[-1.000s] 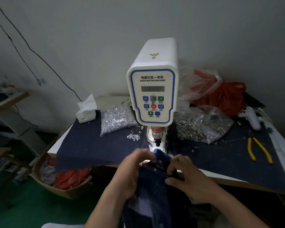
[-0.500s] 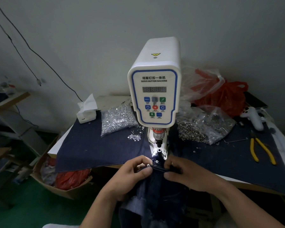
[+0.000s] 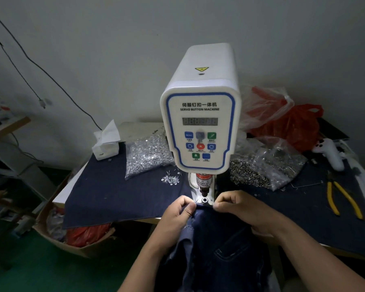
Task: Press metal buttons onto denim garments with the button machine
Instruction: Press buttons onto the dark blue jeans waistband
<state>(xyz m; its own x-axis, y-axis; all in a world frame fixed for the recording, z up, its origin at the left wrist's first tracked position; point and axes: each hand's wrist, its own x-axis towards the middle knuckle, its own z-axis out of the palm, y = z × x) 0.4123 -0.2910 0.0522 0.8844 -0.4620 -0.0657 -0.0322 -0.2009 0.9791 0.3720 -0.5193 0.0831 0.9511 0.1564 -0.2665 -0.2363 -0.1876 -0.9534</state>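
Observation:
A white servo button machine (image 3: 200, 114) stands at the table's front edge, its black punch (image 3: 204, 189) above a round metal die (image 3: 204, 200). A dark denim garment (image 3: 217, 239) hangs down in front of the table, its top edge just below the die. My left hand (image 3: 177, 216) pinches that edge on the left. My right hand (image 3: 238, 207) pinches it on the right. The die shows bare between my two hands.
A bag of silver rivets (image 3: 148, 154) lies left of the machine with loose rivets (image 3: 171, 179) beside it. A bag of dark buttons (image 3: 261, 169) lies to the right. Yellow pliers (image 3: 343, 199), a tissue box (image 3: 105, 144) and red bags (image 3: 293, 127) sit on the denim-covered table (image 3: 114, 197).
Both hands have shifted the garment's top edge up and forward towards the die and stretched it flat between them. The view has moved closer to the machine.

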